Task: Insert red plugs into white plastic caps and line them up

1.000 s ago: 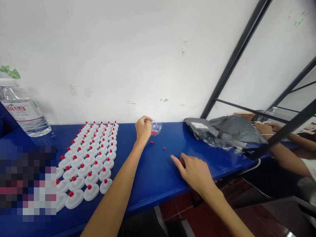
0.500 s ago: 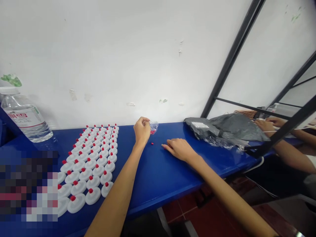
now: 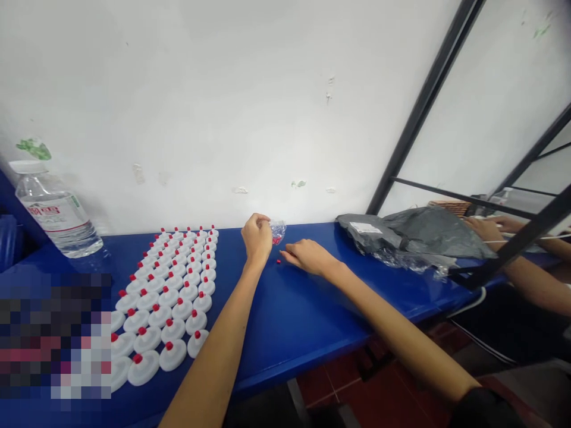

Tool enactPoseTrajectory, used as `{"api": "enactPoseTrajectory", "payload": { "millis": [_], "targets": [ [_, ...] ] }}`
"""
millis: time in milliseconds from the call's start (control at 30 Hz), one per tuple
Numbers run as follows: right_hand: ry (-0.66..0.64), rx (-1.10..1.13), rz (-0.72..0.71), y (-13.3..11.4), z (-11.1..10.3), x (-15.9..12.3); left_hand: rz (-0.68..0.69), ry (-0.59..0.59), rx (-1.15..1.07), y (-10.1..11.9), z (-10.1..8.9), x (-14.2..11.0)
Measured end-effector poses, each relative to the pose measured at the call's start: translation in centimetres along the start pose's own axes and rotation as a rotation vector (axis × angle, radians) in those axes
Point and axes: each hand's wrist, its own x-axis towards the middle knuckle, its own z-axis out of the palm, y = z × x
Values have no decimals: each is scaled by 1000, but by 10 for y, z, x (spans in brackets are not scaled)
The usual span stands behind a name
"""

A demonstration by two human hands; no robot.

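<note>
My left hand (image 3: 257, 238) is closed at the edge of a clear plastic bag (image 3: 279, 227), near the wall. Several small red caps (image 3: 276, 240) lie inside the bag. On the blue table just below it sits one loose red cap (image 3: 279, 261). Close to the right of that cap is my right hand (image 3: 307, 255), palm down, its index finger and thumb reaching left and slightly apart. I make out nothing between them. To the left stand rows of round white lids (image 3: 172, 355) with red tips.
A water bottle (image 3: 57, 211) stands at the left by a blurred-out patch (image 3: 53, 339). Grey plastic packaging (image 3: 414, 232) lies at the right beside a black metal frame (image 3: 413, 113). Beyond the frame, another person's hands (image 3: 484, 229) are at work.
My right hand has moved left, closer to the loose red cap. My left hand stays at the plastic bag. The whole view has shifted slightly.
</note>
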Motion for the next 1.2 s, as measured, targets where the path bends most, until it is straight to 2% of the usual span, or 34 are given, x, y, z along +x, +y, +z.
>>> {"api": "enactPoseTrajectory", "payload": {
  "millis": [167,433,900,1000,1100,1200],
  "targets": [
    [-50,-25,-80,-14,5,17,-17,15,26,-1,0,2],
    [-65,-69,-84,-31,11,19,-27,9,38,-5,0,3],
    [-88,-11,-149,-21,1,22,-28,12,36,-9,-1,5],
    [-28,75,-146,-14,-4,14,-32,4,44,-8,-1,4],
    [122,243,-117,-3,-13,10,-37,-21,25,-7,-2,3],
    [251,364,-94,10,-26,17,-30,-81,-26,-5,-1,2]
  ]
}}
